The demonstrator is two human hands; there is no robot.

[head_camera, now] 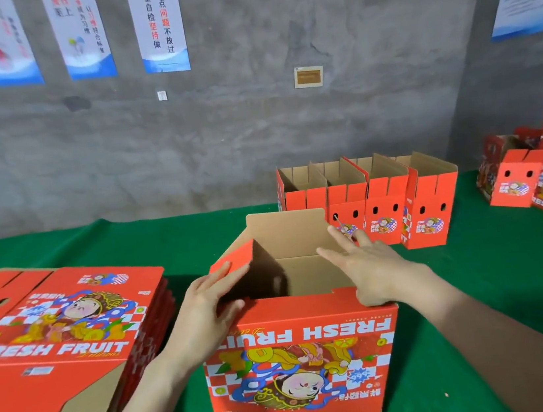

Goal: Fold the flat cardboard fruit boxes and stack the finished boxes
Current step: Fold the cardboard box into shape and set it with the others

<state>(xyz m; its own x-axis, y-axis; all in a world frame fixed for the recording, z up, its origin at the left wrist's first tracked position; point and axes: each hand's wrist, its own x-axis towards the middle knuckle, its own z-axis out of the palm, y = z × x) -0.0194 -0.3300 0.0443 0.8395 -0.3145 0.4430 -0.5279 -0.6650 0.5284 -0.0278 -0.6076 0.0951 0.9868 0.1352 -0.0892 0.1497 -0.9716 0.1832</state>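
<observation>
A red "FRESH FRUIT" cardboard box [301, 367] stands in front of me, squared up, its print upside down and its top flaps raised. My left hand [203, 304] rests with straight fingers on the left flap [235, 259], thumb on the near edge. My right hand [364, 266] lies flat with spread fingers over the right rim, thumb hooked at the near right corner. A stack of flat printed boxes [63, 337] lies to the left. A row of folded boxes [370, 206] stands behind.
A green cloth [497, 279] covers the table. More finished red boxes [542, 177] are piled at the far right. A grey concrete wall with hanging posters [160, 27] runs close behind the table.
</observation>
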